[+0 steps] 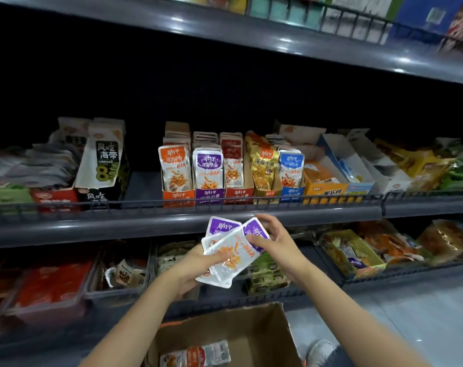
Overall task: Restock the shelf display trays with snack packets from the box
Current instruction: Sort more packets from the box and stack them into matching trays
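— What have you got in your hands?

— A small fan of purple packets (pixel 226 250), held in front of the shelf edge (pixel 172 223), below the trays. My left hand (pixel 198 263) grips their lower ends, thumb pressed on top and fingers curled underneath. My right hand (pixel 271 238) pinches the top packet near its purple end, thumb on its face, the other fingers arched above it.

— And where do they belong?

— The purple tray (pixel 208 193) stands on the middle shelf just above, between the orange tray (pixel 177 196) and the red tray (pixel 238 193). It already shows a row of upright packets with the same purple label. To the right stand a gold pack (pixel 262 165) and a blue tray (pixel 291 192).

— The box?

— The box (pixel 264 329) sits open on the floor below my arms, with a few packets (pixel 195 354) lying flat at its bottom (orange-red ones, as far as the blur lets me tell). My shoe (pixel 320 349) is just beside its right wall
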`<state>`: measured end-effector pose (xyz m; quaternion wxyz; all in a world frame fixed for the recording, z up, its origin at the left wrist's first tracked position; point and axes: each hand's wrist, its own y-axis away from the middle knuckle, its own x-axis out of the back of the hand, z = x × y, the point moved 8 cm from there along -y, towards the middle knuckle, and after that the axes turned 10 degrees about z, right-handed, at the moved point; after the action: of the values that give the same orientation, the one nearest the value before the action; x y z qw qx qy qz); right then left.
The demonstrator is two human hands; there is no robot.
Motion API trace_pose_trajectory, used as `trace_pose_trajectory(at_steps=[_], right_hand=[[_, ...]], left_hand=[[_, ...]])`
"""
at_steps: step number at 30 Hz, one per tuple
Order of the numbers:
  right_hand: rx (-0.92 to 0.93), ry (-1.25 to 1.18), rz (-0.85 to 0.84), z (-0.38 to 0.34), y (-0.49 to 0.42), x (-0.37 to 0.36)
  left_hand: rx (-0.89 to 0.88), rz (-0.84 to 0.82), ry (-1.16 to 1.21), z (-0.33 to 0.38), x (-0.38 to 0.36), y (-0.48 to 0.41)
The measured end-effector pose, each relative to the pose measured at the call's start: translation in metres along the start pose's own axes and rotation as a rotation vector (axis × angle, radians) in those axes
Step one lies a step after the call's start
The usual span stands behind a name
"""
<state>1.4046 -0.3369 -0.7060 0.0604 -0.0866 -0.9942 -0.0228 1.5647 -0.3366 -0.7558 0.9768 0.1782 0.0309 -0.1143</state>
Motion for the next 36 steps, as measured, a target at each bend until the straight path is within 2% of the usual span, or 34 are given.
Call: trace_pose_trajectory(at_steps=[4,6,12,15,17,19,22,24,28,31,36], right_hand=[[-0.181,-0.247,0.14,0.013,-0.006,-0.012],[-0.167,-0.271,0.166,0.005,-0.01,-0.014],[0.02,0.002,-0.068,-0.041,-0.025,-0.022],[0.149,0.05,-0.103,-0.058,-0.027,-0.034],[0.247,0.149,-0.065,-0.064,-0.03,-0.041],[0.246,0.196,-0.06,-0.069,-0.032,-0.045],[0.159,0.123,-0.198,-0.079,-0.031,-0.054],[0.172,0.114,-0.247,-0.093,-0.034,-0.055],[0.228,0.13,-0.208,-0.115,-0.044,-0.05],[0.243,0.098,-0.179,-0.122,-0.053,-0.052],[0.199,0.029,-0.175,-0.123,-0.071,-0.057]], left_hand=[[-0.076,0.097,0.066,0.022,0.002,0.0],[-0.072,0.076,0.044,0.029,0.002,0.002],[-0.125,-0.049,-0.03,0.057,0.018,0.007],[-0.188,-0.128,-0.147,0.068,0.011,0.008],[-0.232,-0.143,-0.206,0.073,0.005,0.007],[-0.246,-0.131,-0.19,0.08,0.004,0.007],[-0.274,-0.1,-0.173,0.091,0.008,0.005],[-0.302,-0.058,-0.186,0.099,0.015,0.003],[-0.298,0.012,-0.107,0.109,0.028,0.0],[-0.279,0.051,-0.156,0.114,0.034,-0.002],[-0.234,0.091,0.15,0.122,0.049,-0.016]])
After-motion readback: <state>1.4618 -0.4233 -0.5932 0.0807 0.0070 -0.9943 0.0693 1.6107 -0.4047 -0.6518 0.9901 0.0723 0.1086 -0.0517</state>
